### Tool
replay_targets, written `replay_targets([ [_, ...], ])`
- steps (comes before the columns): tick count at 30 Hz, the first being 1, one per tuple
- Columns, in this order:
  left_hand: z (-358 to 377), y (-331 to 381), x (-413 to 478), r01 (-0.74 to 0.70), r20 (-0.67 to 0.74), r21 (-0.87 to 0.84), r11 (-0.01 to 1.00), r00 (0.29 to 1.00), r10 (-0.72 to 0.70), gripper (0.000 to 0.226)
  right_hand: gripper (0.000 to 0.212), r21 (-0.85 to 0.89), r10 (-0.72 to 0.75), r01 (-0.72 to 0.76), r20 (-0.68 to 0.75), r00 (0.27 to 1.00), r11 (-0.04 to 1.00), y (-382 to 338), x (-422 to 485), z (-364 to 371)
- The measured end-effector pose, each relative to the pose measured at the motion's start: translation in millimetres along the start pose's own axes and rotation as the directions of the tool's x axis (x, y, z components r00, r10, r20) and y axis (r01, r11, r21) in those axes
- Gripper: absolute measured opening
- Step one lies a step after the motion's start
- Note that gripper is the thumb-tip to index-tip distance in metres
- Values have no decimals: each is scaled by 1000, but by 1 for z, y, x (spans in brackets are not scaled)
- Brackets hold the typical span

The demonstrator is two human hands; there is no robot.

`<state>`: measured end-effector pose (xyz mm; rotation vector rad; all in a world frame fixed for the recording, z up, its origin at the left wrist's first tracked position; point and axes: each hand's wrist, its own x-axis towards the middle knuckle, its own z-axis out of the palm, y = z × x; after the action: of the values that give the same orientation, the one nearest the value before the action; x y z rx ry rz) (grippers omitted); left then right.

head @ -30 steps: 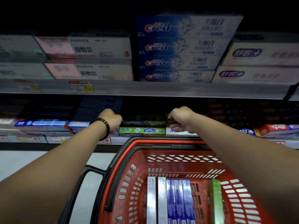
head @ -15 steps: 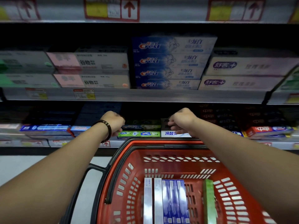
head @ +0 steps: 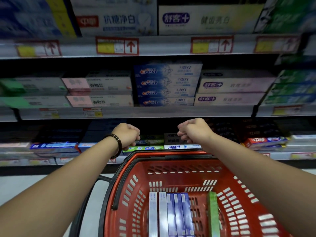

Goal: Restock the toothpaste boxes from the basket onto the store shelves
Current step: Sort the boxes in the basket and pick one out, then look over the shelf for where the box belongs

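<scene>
A red basket (head: 246, 190) stands below me and holds several white and blue toothpaste boxes (head: 171, 214) and one green box (head: 212, 212) on edge. My left hand (head: 127, 135), with a bead bracelet on the wrist, hangs curled in front of the green boxes (head: 145, 147) on the lower shelf. Just right of a short stack topped by dark boxes over a white box (head: 177, 146), my right hand (head: 191, 130) is curled too. I see nothing inside either hand.
The middle shelf (head: 136, 112) carries a blue Crest stack (head: 166, 84), pink-and-white boxes (head: 99, 89) to its left and white boxes (head: 229, 90) to its right. A top shelf (head: 162, 47) with red-arrow price tags holds larger boxes. Red boxes (head: 263, 141) lie lower right.
My view has tilted upward, bringing the top shelf into sight. My right hand has come off the white box on the lower shelf, and both hands sit slightly higher.
</scene>
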<state>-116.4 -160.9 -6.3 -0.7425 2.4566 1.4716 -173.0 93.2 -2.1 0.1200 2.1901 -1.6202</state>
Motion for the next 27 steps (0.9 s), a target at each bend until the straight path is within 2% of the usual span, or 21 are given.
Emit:
replay_targets([
  [10,23,27,-72,-86,71,-51,995,993,90,18,19,23,-21,21,29,999,1000,-4,-73,-28],
  [18,45,40,-123,-148,67,-43,988,986,151,16,19,13,-72,72,45,996,997,-1,-125,-44],
  [27,62,32,-168,-128,72,-170,977,987,142,15,17,58,-57,56,16,998,997,30,-164,-64],
])
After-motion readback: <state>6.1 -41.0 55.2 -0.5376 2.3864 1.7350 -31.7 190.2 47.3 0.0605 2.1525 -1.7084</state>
